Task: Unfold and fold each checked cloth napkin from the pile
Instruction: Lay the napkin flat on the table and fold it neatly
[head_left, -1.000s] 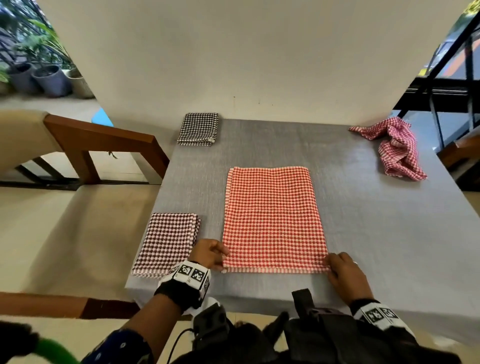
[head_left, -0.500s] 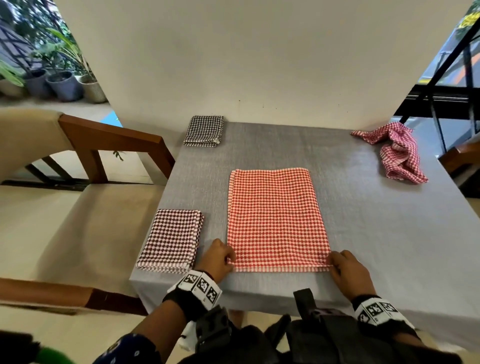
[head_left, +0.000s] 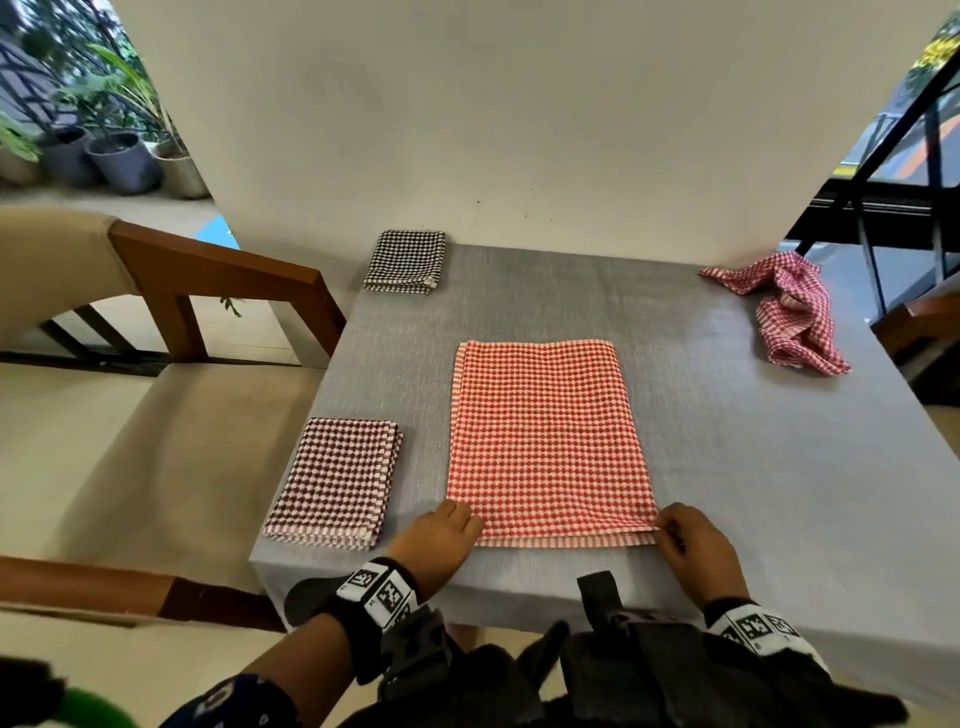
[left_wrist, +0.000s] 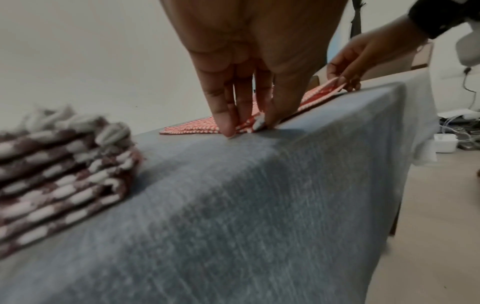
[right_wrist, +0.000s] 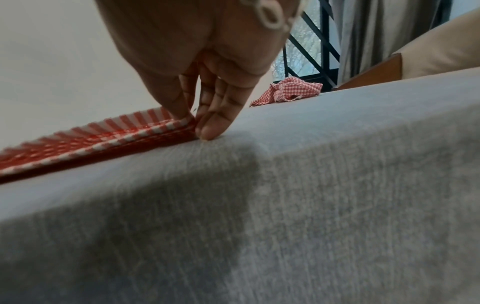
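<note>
An orange-red checked napkin (head_left: 548, 441) lies folded flat in the middle of the grey table (head_left: 753, 467). My left hand (head_left: 441, 540) pinches its near left corner (left_wrist: 246, 123) between thumb and fingers. At the near right corner (right_wrist: 187, 123) my right hand (head_left: 691, 545) pinches the layered edge, lifting it slightly off the cloth. A crumpled pink-red checked napkin (head_left: 789, 312) lies at the far right corner, also seen in the right wrist view (right_wrist: 288, 90).
A folded maroon checked napkin (head_left: 337, 480) sits at the table's near left, close to my left hand (left_wrist: 57, 164). A folded black checked napkin (head_left: 406, 261) lies at the far left. A wooden-armed chair (head_left: 171, 291) stands left of the table; a wall is behind.
Both hands stayed at the napkin's near corners; the pinches tightened and the right corner now lifts a little. The camera drew slightly nearer.
</note>
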